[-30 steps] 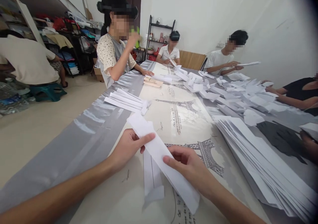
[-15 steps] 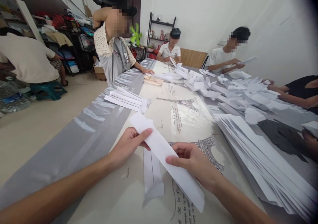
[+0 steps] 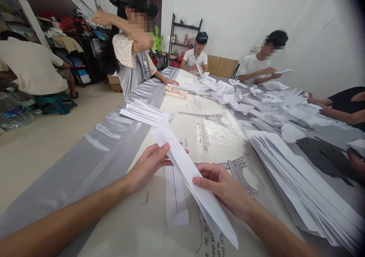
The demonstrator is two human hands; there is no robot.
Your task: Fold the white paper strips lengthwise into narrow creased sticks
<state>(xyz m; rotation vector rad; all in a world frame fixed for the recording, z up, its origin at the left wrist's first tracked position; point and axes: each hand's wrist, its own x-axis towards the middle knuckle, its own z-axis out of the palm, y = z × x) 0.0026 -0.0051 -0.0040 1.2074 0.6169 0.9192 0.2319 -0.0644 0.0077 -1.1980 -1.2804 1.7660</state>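
A long folded strip of white paper (image 3: 186, 165) slants across the space before me, held above the table. My left hand (image 3: 152, 158) pinches its upper left edge, thumb on top and fingers beneath. Further down, my right hand (image 3: 218, 181) grips the opposite edge between thumb and fingers. The lower end of the strip gapes a little along its fold. Beneath it, another folded paper piece (image 3: 175, 200) with a dark line down its middle lies on the tablecloth (image 3: 128, 226). Beyond the strip's top end rests a fanned group of folded papers (image 3: 142, 112).
To my right lies a thick stack of white sheets (image 3: 299, 184), beside a dark flat item (image 3: 325, 154). A heap of folded papers (image 3: 268, 105) spreads behind it. Co-workers sit around the table; one person (image 3: 134, 67) stands at the left near a pale wooden-looking block (image 3: 175, 92).
The strip has tilted in my hands, and its lower end now opens along the fold. My left fingers have shifted beneath it. The standing person's raised arm has swung outward.
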